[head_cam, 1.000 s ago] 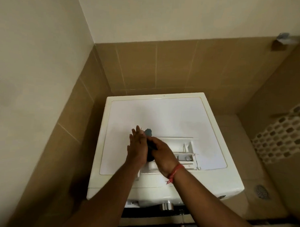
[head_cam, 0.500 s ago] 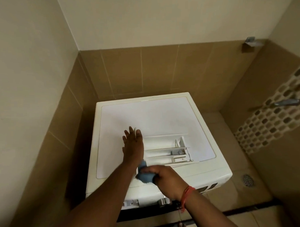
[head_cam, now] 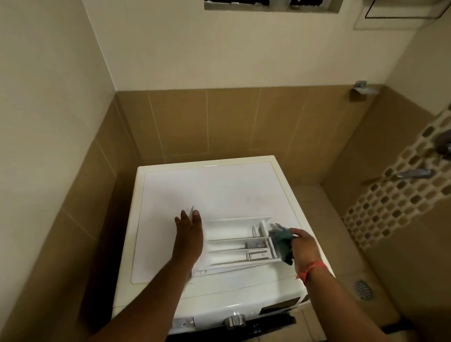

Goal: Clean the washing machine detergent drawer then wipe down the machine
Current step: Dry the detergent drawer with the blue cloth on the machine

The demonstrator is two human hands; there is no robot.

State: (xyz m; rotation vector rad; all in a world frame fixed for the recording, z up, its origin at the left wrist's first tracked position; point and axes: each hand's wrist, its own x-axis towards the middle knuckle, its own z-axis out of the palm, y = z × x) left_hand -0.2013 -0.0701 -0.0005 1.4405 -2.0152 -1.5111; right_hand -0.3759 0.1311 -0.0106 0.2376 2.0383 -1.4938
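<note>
tiled walls, tan below and cream above, enclose a corner where a white washing machine (head_cam: 218, 196) stands. detergent drawer (head_cam: 238, 244) lies removed on top of the machine, near the front edge, its length running left to right and its open compartments facing up. left hand (head_cam: 189, 236) rests against the drawer's left end, fingers straight and close together, pointing away from the person; a thin white edge shows just past the fingertips, and what it belongs to cannot be told. right hand (head_cam: 302, 246) is at the drawer's right end, fingers curled round a bunched blue-green cloth (head_cam: 283, 240), which touches the drawer's right wall. red thread band (head_cam: 309, 269) circles the right wrist. control knob (head_cam: 234, 320) shows on the machine's front panel below, with a dark display panel (head_cam: 278, 307) to its right. floor drain (head_cam: 363, 289) sits in the tiled floor to the right of the machine. metal taps (head_cam: 413, 173) project from the patterned wall at right. window opening (head_cam: 271, 1) is set high in the rear wall.
</note>
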